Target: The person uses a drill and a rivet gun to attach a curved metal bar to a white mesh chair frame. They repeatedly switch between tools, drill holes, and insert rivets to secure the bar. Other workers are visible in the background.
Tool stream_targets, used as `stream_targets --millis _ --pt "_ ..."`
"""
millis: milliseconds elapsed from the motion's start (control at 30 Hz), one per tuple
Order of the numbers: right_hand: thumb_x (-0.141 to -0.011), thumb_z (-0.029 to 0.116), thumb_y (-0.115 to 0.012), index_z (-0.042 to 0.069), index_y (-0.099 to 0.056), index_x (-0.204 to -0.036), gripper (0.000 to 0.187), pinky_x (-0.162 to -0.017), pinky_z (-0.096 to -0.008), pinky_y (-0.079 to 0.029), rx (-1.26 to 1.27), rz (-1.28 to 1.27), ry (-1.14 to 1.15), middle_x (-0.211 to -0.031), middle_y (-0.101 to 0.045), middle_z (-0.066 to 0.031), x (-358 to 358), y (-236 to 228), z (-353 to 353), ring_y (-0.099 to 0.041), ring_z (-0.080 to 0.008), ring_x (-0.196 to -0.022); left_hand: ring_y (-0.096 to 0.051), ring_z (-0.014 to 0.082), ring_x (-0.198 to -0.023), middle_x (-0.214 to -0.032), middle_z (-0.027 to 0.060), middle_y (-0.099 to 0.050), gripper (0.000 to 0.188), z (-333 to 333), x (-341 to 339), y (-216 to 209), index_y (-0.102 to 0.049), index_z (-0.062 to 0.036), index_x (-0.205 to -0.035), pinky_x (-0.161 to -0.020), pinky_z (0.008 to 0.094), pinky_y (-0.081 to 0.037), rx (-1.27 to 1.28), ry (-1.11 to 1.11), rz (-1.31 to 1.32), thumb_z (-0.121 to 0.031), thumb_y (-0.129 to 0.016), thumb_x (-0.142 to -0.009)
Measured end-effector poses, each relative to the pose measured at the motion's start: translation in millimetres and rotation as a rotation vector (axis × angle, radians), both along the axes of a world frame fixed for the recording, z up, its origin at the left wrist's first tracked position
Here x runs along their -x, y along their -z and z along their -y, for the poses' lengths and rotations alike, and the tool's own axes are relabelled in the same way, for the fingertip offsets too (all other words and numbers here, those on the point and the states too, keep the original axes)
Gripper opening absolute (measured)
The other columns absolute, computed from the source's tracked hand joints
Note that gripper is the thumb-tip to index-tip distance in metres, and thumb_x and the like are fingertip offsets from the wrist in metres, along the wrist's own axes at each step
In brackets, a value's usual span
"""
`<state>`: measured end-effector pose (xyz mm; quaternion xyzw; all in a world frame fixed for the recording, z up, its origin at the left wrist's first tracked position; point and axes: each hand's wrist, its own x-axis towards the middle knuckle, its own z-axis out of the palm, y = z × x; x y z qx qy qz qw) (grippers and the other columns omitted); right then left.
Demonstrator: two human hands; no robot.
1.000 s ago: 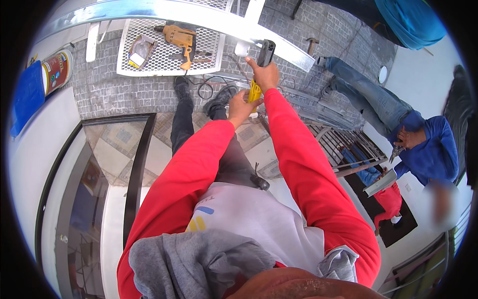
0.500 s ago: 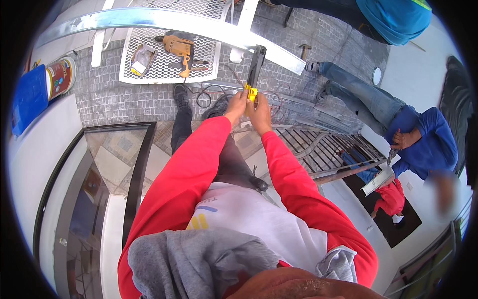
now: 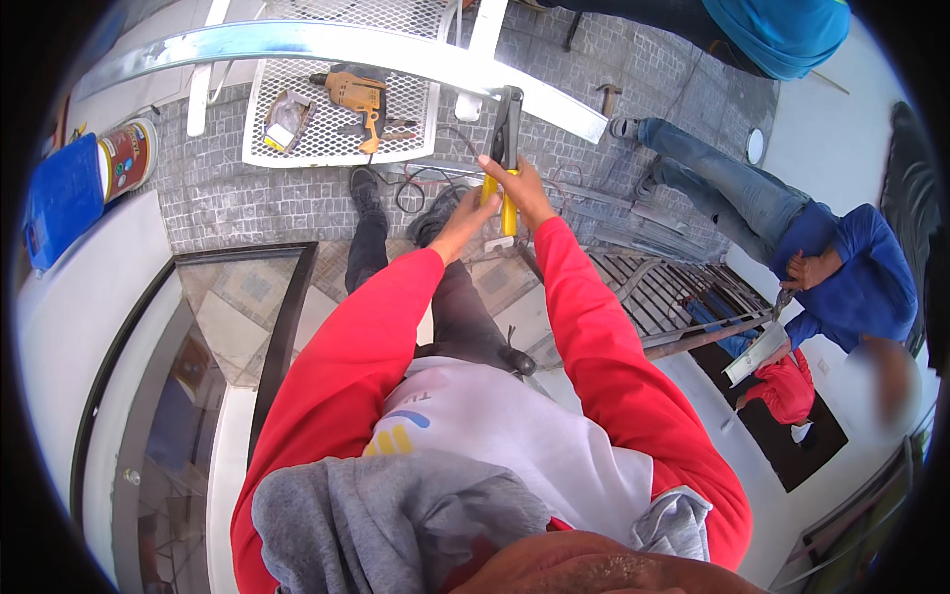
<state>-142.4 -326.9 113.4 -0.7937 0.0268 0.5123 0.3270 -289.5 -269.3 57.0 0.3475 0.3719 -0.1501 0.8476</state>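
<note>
A long black plier-like hand tool with yellow handles is upright in front of me. Its dark head overlaps the lower edge of a shiny metal profile; whether they touch I cannot tell. My right hand wraps around the tool's upper handle area, thumb and fingers closed on it. Lower and to the left, my left hand has its fingertips against the left yellow handle. The handles stand slightly apart, and a pale piece shows at their lower end.
A white mesh table bears an orange-yellow drill and a small clear pack. Cables lie by my feet. A hammer lies on the paving. A person in blue works at right; another in teal is beyond.
The tool's handles have spread and more of the yellow shows. My right hand has shifted slightly up and right, my left hand slightly down and left.
</note>
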Motion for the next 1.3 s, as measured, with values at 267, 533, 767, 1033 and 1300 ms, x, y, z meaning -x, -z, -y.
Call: stream_targets --millis 267,533,767,1033,1300 --pt "-0.077 0.074 -0.077 -0.018 -0.041 -0.143 0.118 -0.107 -0.046 -0.046 -0.018 -0.172 0.165 -0.132 -0.056 -0.0302 -9 18 -8 -0.057 -0.0363 -0.125 -0.04 0.0297 -0.147 -0.155 0.0204 -0.044 0.109 -31 -13 -41 -0.03 0.0012 -0.159 -0.122 0.0413 -0.03 -0.1 0.242 0.139 -0.05 -0.085 -0.079" --pt "-0.072 0.06 -0.089 -0.006 -0.072 -0.092 0.071 -0.073 -0.0366 -0.055 0.086 0.053 0.017 -0.086 -0.069 -0.0122 -31 52 -22 -0.067 -0.0213 -0.077 -0.061 0.0256 -0.124 -0.134 0.0165 -0.062 0.088 -9 -8 -14 -0.052 0.0003 -0.139 -0.105 0.0378 -0.047 -0.205 0.092 0.021 -0.041 -0.092 -0.073" --pt "-0.068 0.066 -0.087 -0.004 -0.071 -0.073 0.072 -0.066 -0.0422 -0.054 0.148 0.303 0.017 -0.072 -0.071 -0.0155 -19 66 -28 -0.071 -0.0269 -0.069 -0.073 0.0243 -0.105 -0.115 0.0164 -0.074 0.064 12 -6 13 -0.063 0.0024 -0.127 -0.091 0.0365 -0.057 -0.355 0.0 -0.1 -0.033 -0.088 -0.081" --pt "-0.076 0.06 -0.086 -0.006 -0.07 -0.102 0.072 -0.078 -0.0415 -0.055 -0.024 0.342 0.145 -0.093 -0.073 -0.0193 -10 62 -20 -0.072 -0.0268 -0.088 -0.065 0.0199 -0.114 -0.126 0.0122 -0.067 0.056 13 -1 29 -0.056 0.0025 -0.138 -0.096 0.035 -0.053 -0.195 -0.036 -0.031 -0.038 -0.066 -0.102" --pt "-0.093 0.029 -0.078 -0.002 -0.059 -0.118 0.044 -0.075 -0.0319 -0.055 0.012 0.481 -0.149 -0.098 -0.069 -0.0109 60 38 60 -0.066 -0.0161 -0.084 -0.067 0.0191 -0.102 -0.119 0.0086 -0.067 0.049 23 -4 73 -0.059 -0.0041 -0.136 -0.083 0.0326 -0.058 -0.244 0.031 -0.084 -0.042 -0.06 -0.106"
